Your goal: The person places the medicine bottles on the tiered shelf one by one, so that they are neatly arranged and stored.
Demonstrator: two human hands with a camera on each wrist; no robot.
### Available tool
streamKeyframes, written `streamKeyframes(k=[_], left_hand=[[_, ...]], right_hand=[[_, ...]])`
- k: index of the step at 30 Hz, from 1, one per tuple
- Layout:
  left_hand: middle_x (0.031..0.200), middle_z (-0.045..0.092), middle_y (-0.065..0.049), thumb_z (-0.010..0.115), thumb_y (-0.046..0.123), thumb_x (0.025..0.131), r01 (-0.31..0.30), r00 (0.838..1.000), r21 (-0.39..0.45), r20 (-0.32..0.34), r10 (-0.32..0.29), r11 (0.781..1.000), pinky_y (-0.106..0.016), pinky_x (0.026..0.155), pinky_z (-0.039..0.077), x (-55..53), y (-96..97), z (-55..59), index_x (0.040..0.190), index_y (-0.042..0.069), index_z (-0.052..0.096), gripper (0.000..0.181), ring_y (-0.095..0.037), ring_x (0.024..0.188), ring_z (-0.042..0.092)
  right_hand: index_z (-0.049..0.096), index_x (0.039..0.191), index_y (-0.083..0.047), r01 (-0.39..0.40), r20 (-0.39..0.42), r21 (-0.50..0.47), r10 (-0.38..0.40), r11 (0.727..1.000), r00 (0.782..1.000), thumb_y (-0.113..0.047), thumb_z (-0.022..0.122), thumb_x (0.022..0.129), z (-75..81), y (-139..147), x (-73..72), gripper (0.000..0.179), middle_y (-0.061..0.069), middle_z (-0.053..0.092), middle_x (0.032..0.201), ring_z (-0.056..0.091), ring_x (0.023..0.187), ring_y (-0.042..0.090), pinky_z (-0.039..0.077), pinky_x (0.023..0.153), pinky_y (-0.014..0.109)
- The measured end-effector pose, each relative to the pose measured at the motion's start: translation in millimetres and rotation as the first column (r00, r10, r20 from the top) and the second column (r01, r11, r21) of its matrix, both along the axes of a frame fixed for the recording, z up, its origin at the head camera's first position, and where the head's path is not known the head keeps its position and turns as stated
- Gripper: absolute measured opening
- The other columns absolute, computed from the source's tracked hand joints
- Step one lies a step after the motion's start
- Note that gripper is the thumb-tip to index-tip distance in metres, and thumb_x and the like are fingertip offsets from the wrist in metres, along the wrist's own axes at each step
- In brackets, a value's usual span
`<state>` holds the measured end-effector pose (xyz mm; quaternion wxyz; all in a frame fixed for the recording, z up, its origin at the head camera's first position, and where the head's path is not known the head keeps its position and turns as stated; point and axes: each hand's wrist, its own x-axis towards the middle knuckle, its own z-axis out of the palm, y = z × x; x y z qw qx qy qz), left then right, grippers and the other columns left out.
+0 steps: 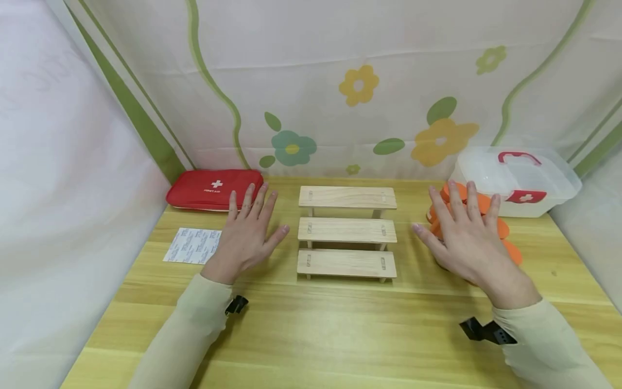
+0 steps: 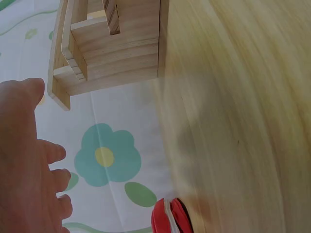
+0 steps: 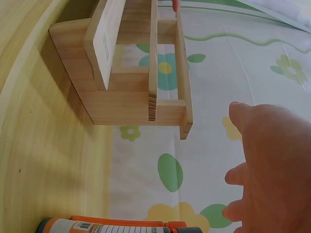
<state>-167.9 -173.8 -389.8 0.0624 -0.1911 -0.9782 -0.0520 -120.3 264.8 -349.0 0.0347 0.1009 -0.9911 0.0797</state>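
On the wooden table, right in the middle, the little wooden steps are standing with three flat boards going up like stairs, the lowest one nearest to you. You are holding both hands out flat, one on each side of the steps, and neither one is touching them.

Your left hand is hovering just to the left of the steps. Its fingers are spread wide and straight, so it is not holding anything. Your right hand is hovering to the right of the steps, and it is also flat and empty, with the fingers apart. I think your hands are sitting like this because they are getting ready, not grabbing.

Under and behind your right hand, to the right of the steps, some orange tubes are lying in a pile. Your hand is hiding part of them, so I cannot tell how many there are. The right wrist view is showing one of them lying on its side with a label on it.

Behind the tubes, further right of the steps, a clear plastic box with a red handle is sitting. Left of the steps and toward the back, a red first aid bag is lying flat. In front of the bag, a small white packet is lying flat near your left wrist.

A white cloth with flowers and green lines is hanging all around the table like walls.
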Motion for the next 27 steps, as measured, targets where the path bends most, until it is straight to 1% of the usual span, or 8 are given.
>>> streamKeyframes(k=[4, 7, 12, 17, 22, 25, 27], left_hand=[[0.183, 0.000, -0.009, 0.035, 0.068, 0.108, 0.006, 1.000, -0.001, -0.001, -0.006, 1.000, -0.061, 0.136, -0.012, 0.3, -0.4, 1.3, 0.174, 0.012, 0.017, 0.088, -0.034, 0.171, -0.007], [0.183, 0.001, -0.010, 0.037, 0.067, 0.108, 0.011, 1.000, 0.009, -0.002, -0.011, 1.000, -0.061, 0.136, -0.011, 1.3, -1.7, 2.0, 0.174, 0.012, 0.017, 0.088, -0.035, 0.171, -0.006], [0.183, 0.005, -0.013, 0.042, 0.063, 0.109, 0.024, 1.000, 0.058, -0.005, -0.024, 0.998, -0.060, 0.138, -0.004, 4.6, -5.4, 4.6, 0.173, 0.009, 0.017, 0.088, -0.037, 0.171, 0.000], [0.182, 0.014, -0.014, 0.048, 0.058, 0.109, 0.037, 0.999, 0.124, -0.010, -0.036, 0.992, -0.059, 0.139, 0.003, 8.7, -8.4, 8.5, 0.173, 0.006, 0.020, 0.087, -0.039, 0.170, 0.009], [0.179, 0.026, -0.015, 0.054, 0.050, 0.109, 0.053, 0.999, 0.216, -0.019, -0.050, 0.975, -0.059, 0.138, 0.015, 12.0, -11.5, 12.3, 0.170, 0.004, 0.027, 0.082, -0.042, 0.167, 0.021], [0.176, 0.034, -0.017, 0.058, 0.045, 0.109, 0.045, 0.999, 0.293, -0.002, -0.046, 0.955, -0.062, 0.134, 0.027, 14.4, -12.9, 14.3, 0.169, 0.005, 0.030, 0.078, -0.043, 0.164, 0.030], [0.174, 0.038, -0.017, 0.060, 0.043, 0.108, 0.032, 0.999, 0.340, 0.021, -0.042, 0.940, -0.063, 0.130, 0.034, 16.7, -13.4, 15.4, 0.169, 0.007, 0.032, 0.076, -0.042, 0.161, 0.036]], right_hand=[[0.007, 0.174, -0.009, 0.004, -0.004, 0.003, -0.004, 1.000, 1.000, -0.067, 0.043, 0.109, 3.0, 1, 1.9, 0.094, 0.031, -0.005, 0.178, -0.021, 0.162, 0.055, -0.029, 0.118, 0.079], [0.007, 0.174, -0.008, 0.005, -0.010, -0.001, -0.005, 1.000, 1.000, -0.068, 0.042, 0.109, 4.5, 2, 4.0, 0.095, 0.029, -0.007, 0.179, -0.022, 0.162, 0.054, -0.029, 0.118, 0.078], [0.009, 0.174, -0.008, 0.001, -0.045, -0.008, -0.001, 1.000, 0.999, -0.066, 0.044, 0.109, 6.8, 4, 7.9, 0.094, 0.026, -0.009, 0.180, -0.019, 0.163, 0.055, -0.029, 0.120, 0.077], [0.015, 0.173, -0.008, -0.008, -0.089, -0.036, 0.005, 0.999, 0.996, -0.061, 0.048, 0.109, 8.7, 11, 11.3, 0.090, 0.029, 0.002, 0.180, -0.011, 0.163, 0.059, -0.023, 0.124, 0.077], [0.019, 0.172, -0.006, -0.019, -0.114, -0.116, 0.006, 0.993, 0.993, -0.056, 0.052, 0.110, 11.3, 19, 14.7, 0.087, 0.033, 0.013, 0.177, 0.003, 0.161, 0.064, -0.012, 0.128, 0.078], [0.018, 0.172, -0.004, -0.024, -0.125, -0.181, 0.001, 0.983, 0.992, -0.050, 0.054, 0.110, 12.5, 24, 17.2, 0.085, 0.034, 0.014, 0.176, 0.007, 0.160, 0.065, -0.007, 0.131, 0.074], [0.018, 0.172, -0.004, -0.020, -0.130, -0.233, -0.011, 0.972, 0.991, -0.046, 0.056, 0.111, 12.8, 27, 20.4, 0.083, 0.032, 0.015, 0.177, 0.008, 0.162, 0.061, -0.006, 0.134, 0.069]])
